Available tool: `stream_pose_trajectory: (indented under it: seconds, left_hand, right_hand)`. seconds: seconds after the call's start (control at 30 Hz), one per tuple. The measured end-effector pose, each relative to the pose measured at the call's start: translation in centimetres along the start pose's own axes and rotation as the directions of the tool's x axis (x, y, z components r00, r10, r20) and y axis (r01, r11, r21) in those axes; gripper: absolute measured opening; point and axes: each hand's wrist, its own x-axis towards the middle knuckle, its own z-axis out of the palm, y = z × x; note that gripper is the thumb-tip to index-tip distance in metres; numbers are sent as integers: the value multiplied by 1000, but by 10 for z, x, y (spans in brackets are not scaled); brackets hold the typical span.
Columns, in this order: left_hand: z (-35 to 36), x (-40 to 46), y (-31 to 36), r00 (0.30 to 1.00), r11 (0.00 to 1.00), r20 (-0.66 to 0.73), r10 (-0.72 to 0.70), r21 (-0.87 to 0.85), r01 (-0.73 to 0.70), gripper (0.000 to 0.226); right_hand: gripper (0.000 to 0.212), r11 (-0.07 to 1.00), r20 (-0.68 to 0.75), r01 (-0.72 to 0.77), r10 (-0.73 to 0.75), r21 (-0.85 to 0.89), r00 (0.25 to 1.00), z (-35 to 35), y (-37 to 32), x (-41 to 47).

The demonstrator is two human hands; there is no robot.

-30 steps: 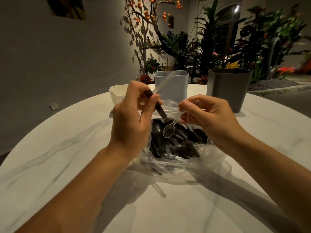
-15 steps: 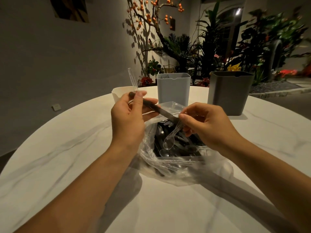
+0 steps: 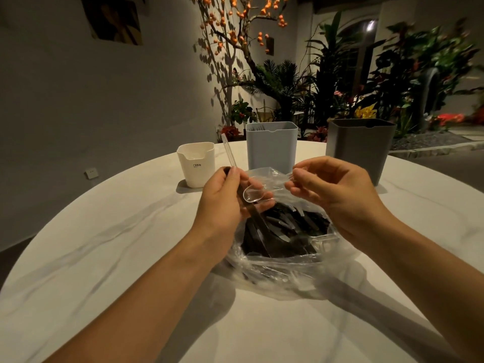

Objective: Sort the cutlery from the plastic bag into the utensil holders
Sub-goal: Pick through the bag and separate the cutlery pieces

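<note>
The white marble table (image 3: 110,258) carries everything here, and the plastic bag (image 3: 282,273) at its middle serves as the landmark. Far left of the bag and behind it stands a small white holder (image 3: 196,166) with dark lettering on its front. Just left of the bag's mouth, the left hand (image 3: 222,205) curls its fingers around two pieces at once: a clear spoon (image 3: 252,193), whose bowl rests against the fingertips while its handle sticks up past the thumb toward the white holder, and a dark utensil (image 3: 258,226) that slants from the palm down into the bag. Inside the bag lies a heap of black cutlery (image 3: 290,226), with the crumpled plastic open around it. Directly behind the bag stands a pale blue holder (image 3: 271,148); fork tines show just above its rim. Over the bag's right edge, the right hand (image 3: 337,189) hovers with its fingers loosely bent; something clear seems to sit at the fingertips, but whether it is gripped cannot be told. Behind the bag and to its right stands a dark grey holder (image 3: 360,148), its contents hidden from view.
</note>
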Motion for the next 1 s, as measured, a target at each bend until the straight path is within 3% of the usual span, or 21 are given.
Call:
stream_pose_trajectory:
  seconds: [0.17,0.27,0.33,0.4,0.47,0.53,0.6,0.7,0.83,1.0]
  left_hand:
    - [4,1,-8,1000,996,-15,-26,90,27,25]
    - [7,2,-11,998,992,-42,-46,112,50,21]
    - [8,5,-11,992,994,-109,-67,78,76,20]
    - [8,7,-9,983,995,-162,-93,9,95,21]
    - [10,6,-7,976,992,-175,-128,-42,122,22]
    - [13,2,-6,978,987,-139,-157,-50,152,20]
    - [15,-4,-5,980,985,-97,-171,18,174,20]
    - [17,-8,-4,982,983,-85,-169,57,174,22]
    - [14,-4,-3,978,982,-81,-191,-31,189,23]
    - [6,-4,3,968,950,17,-251,-189,250,26]
  right_hand:
    - [9,988,-54,75,-83,-136,995,8,10,-2]
    - [25,979,-80,85,-101,-183,992,11,14,-2]
    - [32,948,-129,161,-202,-275,971,9,11,-3]
    - [29,806,-121,319,-429,-500,895,6,8,-4]
    - [24,597,13,485,-622,-639,783,9,7,-8]
    - [15,406,184,595,-699,-694,691,18,12,-11]
    - [17,302,290,624,-686,-721,668,27,19,-11]
    - [18,341,311,627,-645,-700,698,29,23,-9]
    - [26,419,369,654,-580,-630,726,23,25,-8]
    - [36,283,512,676,-475,-681,715,15,23,-6]
